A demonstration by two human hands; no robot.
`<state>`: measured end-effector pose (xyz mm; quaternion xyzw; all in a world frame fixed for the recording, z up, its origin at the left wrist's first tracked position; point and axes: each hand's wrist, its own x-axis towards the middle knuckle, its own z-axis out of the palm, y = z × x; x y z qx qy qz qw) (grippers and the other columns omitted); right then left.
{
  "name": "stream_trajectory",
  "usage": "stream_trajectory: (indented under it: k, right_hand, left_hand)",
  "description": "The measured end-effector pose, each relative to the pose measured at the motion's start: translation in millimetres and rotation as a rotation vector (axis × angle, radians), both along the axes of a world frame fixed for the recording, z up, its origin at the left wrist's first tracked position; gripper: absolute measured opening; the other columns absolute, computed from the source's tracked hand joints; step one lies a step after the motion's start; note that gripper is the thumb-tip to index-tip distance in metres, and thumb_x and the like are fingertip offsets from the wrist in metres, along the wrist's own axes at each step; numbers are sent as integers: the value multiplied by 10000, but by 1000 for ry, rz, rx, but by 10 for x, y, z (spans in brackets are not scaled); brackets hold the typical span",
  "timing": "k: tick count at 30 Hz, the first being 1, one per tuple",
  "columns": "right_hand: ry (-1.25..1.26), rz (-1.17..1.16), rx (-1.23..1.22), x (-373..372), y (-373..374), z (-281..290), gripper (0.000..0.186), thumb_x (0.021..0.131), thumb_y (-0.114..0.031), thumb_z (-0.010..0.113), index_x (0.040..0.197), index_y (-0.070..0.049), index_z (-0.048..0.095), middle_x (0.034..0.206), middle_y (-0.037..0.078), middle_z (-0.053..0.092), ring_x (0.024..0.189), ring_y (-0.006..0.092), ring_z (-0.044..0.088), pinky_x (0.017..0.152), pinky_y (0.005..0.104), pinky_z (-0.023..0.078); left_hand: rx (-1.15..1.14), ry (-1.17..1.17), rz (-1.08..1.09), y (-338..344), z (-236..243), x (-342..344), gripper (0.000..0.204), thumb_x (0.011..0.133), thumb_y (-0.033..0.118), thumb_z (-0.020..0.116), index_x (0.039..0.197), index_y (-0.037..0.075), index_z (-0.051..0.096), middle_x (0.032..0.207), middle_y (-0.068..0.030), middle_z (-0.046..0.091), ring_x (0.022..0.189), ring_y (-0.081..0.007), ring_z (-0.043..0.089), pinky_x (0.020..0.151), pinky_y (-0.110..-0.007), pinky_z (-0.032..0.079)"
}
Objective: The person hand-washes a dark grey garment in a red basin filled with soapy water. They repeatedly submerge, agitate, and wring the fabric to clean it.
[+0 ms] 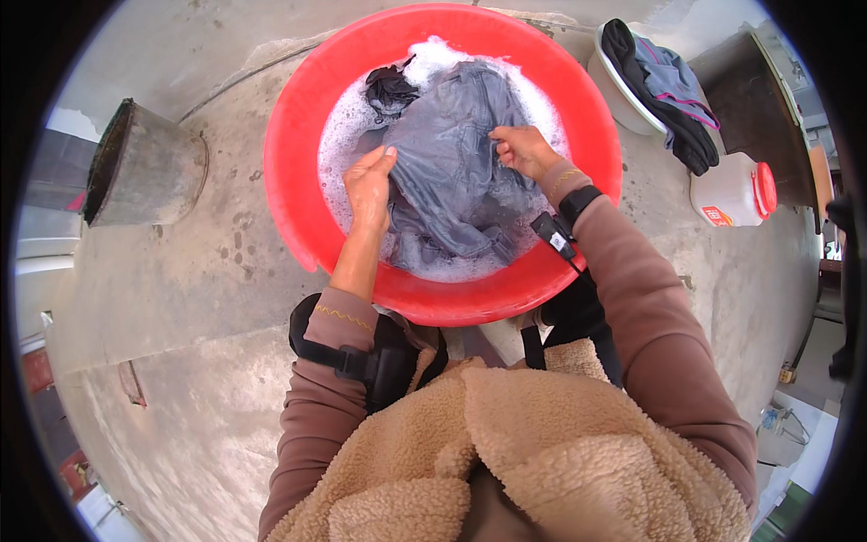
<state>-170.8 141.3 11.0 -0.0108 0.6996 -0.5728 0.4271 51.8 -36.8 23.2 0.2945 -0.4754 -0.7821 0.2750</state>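
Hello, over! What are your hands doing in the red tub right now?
Left hand and right hand both grip the wet grey garment. Garment sits in the suds, red basin. Nothing blocking.

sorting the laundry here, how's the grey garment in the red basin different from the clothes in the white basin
The grey garment lies soaked in suds in the red basin, with the left hand and right hand on it. The dark clothes drape over the white basin rim, untouched, no suds on them, with pink trim. Both are crumpled fabric.
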Motion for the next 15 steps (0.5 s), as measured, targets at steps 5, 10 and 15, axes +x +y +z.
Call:
stream_trajectory:
  k: [5, 10, 15]
  right_hand:
    - [104, -31, -270, -42, 399, 634, 53, 865, -63, 597, 906, -41, 623, 876, 61, 634, 671, 128, 555, 604, 267, 452]
    - [82, 27, -583, 458, 801, 1253, 297, 890, -76, 579, 1177, -18, 631, 1091, 53, 672, 991, 172, 612, 907, 333, 472]
    - [-7, -103, -602, 1081, 977, 1497, 468, 852, -40, 652, 1305, 4, 548, 1195, 101, 655, 1076, 228, 641, 944, 368, 505]
  left_hand:
    - [21, -186, -53, -156, 157, 57, 364, 955, 302, 586, 907, -45, 686, 872, -86, 683, 763, -142, 593, 662, -256, 442]
    - [-114, -467, -589, 47, 53, 23, 465, 980, 341, 569, 1171, -80, 613, 1029, -147, 683, 919, -177, 625, 786, -312, 495]
    - [-562, -327, -845, 192, 96, -38, 456, 954, 307, 627, 1236, -52, 622, 1075, -121, 685, 976, -145, 626, 830, -277, 499]
